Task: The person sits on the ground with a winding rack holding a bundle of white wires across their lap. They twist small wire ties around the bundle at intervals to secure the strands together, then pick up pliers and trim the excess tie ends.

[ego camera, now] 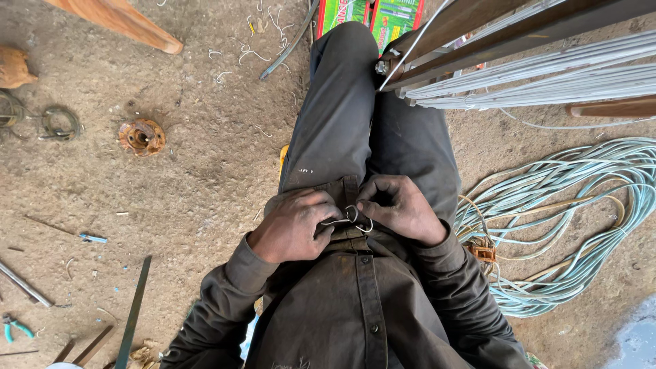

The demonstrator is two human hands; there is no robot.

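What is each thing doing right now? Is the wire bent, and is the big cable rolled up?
Left hand: pinching the thin wire.
Right hand: gripping the wire's looped end.
Thin wire: bent into small loops, held between both hands.
Pale blue cable: coiled on the dirt ground.
Rusty flange: lying flat.
Green-handled pliers: lying on the ground, untouched.

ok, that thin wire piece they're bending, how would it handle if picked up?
The bent wire piece probably holds its shape: its curls stay formed between the left hand and right hand. Likely very light, being so thin. Its loops might snag on cloth or fingers.
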